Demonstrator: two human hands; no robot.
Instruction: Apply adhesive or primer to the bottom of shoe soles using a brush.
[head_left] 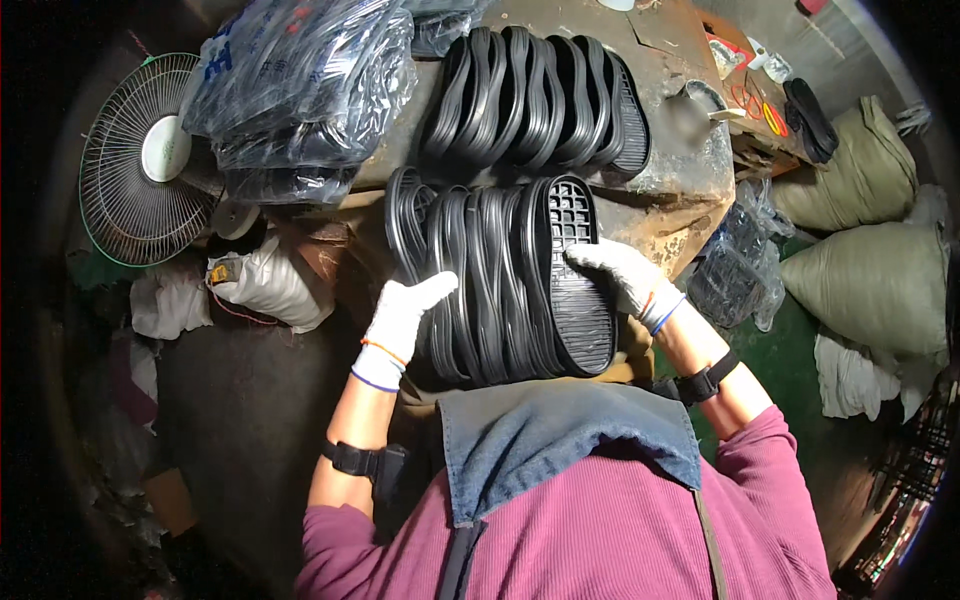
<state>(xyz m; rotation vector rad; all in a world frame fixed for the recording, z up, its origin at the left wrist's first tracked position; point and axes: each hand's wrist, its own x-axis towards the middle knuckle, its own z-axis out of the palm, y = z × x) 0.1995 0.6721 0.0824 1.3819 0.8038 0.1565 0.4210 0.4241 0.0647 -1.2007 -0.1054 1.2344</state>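
Observation:
A row of black rubber shoe soles (490,285), standing on edge and packed side by side, lies across my front. My left hand (400,318), in a white knit glove, grips the row's left side, thumb stretched over the edges and the other fingers mostly hidden. At the right end my gloved right hand (628,278) holds the outermost sole (580,320), whose gridded and ribbed face shows; the thumb rests on that face. One sole (404,222) leans apart at the far left. Beyond this row, a second row of black soles (525,100) stands on the worn table.
Plastic-wrapped bundles (300,90) pile up at the table's (675,175) back left, beside a standing fan (150,160). To the right are a small can (703,97), scissors with yellow handles (773,118), a plastic-wrapped package (738,260) and stuffed sacks (870,285).

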